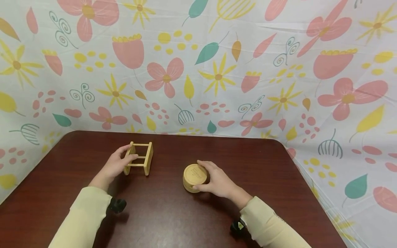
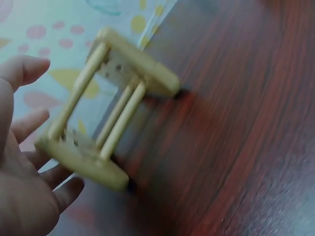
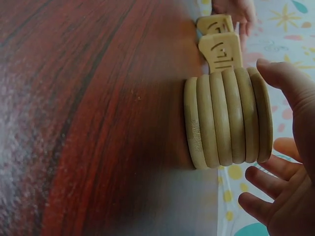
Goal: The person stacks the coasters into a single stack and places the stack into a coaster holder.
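Note:
A stack of round wooden coasters (image 1: 194, 175) stands on the table, and its top disc bears faint lettering. My right hand (image 1: 218, 181) is spread around the stack's right side, thumb at the near edge and fingers at the far edge. In the right wrist view the coasters (image 3: 229, 118) show grooved sides, and the hand (image 3: 290, 172) has its fingers apart beside them. To the left, a small wooden rack (image 1: 149, 158) with side panels and crossbars stands upright. My left hand (image 1: 116, 163) reaches over its left panel; in the left wrist view its fingers (image 2: 34, 125) are loosely spread beside the rack.
The dark reddish-brown table (image 1: 167, 213) has rounded far corners. Behind it hangs a white cloth (image 1: 192, 44) printed with flowers and leaves. Dark wrist cameras sit under both cream sleeves (image 1: 83, 217).

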Motion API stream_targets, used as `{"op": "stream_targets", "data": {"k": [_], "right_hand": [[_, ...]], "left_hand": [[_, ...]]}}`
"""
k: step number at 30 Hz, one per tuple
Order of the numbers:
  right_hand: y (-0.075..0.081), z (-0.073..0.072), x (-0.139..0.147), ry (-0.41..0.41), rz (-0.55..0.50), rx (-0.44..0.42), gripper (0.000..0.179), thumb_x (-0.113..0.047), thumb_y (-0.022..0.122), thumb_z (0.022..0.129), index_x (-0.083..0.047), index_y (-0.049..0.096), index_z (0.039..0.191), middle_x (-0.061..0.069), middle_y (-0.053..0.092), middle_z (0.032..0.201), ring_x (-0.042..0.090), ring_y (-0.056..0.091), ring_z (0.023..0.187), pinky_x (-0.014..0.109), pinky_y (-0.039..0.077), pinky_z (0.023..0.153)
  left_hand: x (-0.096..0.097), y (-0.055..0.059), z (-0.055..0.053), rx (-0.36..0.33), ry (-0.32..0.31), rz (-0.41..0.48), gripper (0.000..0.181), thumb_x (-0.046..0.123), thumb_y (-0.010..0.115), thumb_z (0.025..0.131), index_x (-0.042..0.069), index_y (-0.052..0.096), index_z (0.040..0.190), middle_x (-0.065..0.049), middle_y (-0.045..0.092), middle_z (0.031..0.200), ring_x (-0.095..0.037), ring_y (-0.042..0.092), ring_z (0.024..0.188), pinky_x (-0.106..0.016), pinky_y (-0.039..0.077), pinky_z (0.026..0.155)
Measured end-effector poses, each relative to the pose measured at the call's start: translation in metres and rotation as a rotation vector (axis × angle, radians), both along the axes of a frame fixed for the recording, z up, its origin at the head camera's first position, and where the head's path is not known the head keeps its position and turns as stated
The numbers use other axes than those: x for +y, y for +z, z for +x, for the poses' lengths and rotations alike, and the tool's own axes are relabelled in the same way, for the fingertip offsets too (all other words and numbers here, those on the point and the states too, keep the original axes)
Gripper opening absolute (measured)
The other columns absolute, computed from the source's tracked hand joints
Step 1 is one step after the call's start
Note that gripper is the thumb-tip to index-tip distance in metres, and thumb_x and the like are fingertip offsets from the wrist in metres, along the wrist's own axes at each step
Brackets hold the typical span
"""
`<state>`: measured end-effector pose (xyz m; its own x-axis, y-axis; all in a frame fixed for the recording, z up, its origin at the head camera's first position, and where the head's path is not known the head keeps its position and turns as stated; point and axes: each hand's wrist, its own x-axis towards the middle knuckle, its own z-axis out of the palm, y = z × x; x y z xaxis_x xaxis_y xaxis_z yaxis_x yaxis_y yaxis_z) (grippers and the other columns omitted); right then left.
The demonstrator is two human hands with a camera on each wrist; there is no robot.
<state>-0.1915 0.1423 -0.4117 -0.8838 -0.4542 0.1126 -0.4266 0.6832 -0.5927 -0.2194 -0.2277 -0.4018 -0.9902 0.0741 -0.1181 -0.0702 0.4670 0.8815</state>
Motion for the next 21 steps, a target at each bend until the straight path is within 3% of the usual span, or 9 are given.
{"op": "stream_targets", "data": {"k": [6,11,16,21], "right_hand": [[-0.001,0.002,0.003,-0.013,-0.01,-0.006,0.093,-0.047,0.08,0.07,-0.014,0.036,0.146,0.006,0.042,0.144,0.021,0.041,0.133,0.043,0.038,0.107],[-0.002,0.002,0.007,-0.027,-0.031,-0.026,0.097,-0.046,0.081,0.069,-0.016,0.033,0.148,0.006,0.041,0.146,0.022,0.041,0.133,0.045,0.037,0.107],[-0.003,0.002,0.011,-0.027,-0.049,-0.047,0.098,-0.045,0.082,0.069,-0.017,0.031,0.149,0.006,0.04,0.146,0.022,0.043,0.132,0.044,0.038,0.107],[-0.005,0.002,0.016,-0.018,-0.066,-0.051,0.097,-0.044,0.082,0.069,-0.018,0.032,0.148,0.005,0.041,0.145,0.023,0.044,0.131,0.045,0.039,0.106]], "left_hand": [[0.016,0.011,0.004,0.122,-0.044,-0.112,0.08,0.041,0.06,0.091,0.007,0.019,0.152,-0.022,0.002,0.158,-0.046,0.009,0.142,-0.066,0.022,0.107],[0.03,0.013,0.007,0.235,-0.083,-0.173,0.077,0.036,0.063,0.09,0.006,0.025,0.149,-0.02,0.008,0.158,-0.043,0.009,0.143,-0.065,0.026,0.106],[0.046,0.015,0.01,0.293,-0.122,-0.168,0.078,0.034,0.069,0.086,0.007,0.029,0.148,-0.018,0.016,0.157,-0.04,0.01,0.144,-0.059,0.036,0.103],[0.06,0.02,0.017,0.318,-0.167,-0.142,0.079,0.035,0.07,0.085,0.009,0.03,0.148,-0.017,0.021,0.156,-0.038,0.023,0.141,-0.058,0.037,0.102]]}}
